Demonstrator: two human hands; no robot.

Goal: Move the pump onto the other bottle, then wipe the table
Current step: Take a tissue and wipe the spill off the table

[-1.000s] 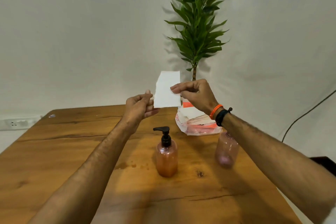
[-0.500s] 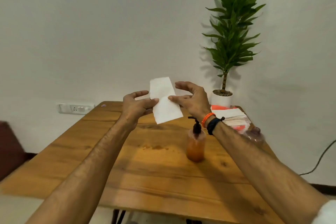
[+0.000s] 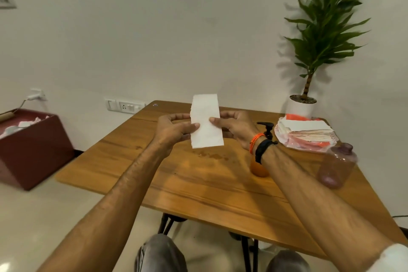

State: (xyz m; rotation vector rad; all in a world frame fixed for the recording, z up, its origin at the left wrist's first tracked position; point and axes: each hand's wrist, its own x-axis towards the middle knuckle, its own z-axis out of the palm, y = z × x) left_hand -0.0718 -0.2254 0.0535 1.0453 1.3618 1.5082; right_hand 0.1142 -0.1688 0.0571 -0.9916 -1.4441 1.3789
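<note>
The left hand point(image 3: 174, 131) pinched the left edge of a white tissue point(image 3: 206, 121), thumb on the near face and fingers curled behind it. The right hand point(image 3: 235, 127) pinched the tissue's right edge the same way, so the strip hung upright between both hands above the table point(image 3: 198, 185). An orange band point(image 3: 255, 141) and a black band point(image 3: 263, 150) circled the right wrist.

The black pump point(image 3: 266, 128) sat on the orange bottle point(image 3: 257, 169), which stood on the table and was mostly hidden behind the right wrist. The pink bottle point(image 3: 336, 165) stood capless well to its right, near the table's right edge. A small wet patch point(image 3: 213, 156) marked the wood below the tissue.

Behind the bottles lay a pack of tissues point(image 3: 305, 133), and a potted plant point(image 3: 322, 35) stood at the far right corner. A red box point(image 3: 31, 146) sat on the floor to the left, and a socket point(image 3: 124, 106) was on the wall.
</note>
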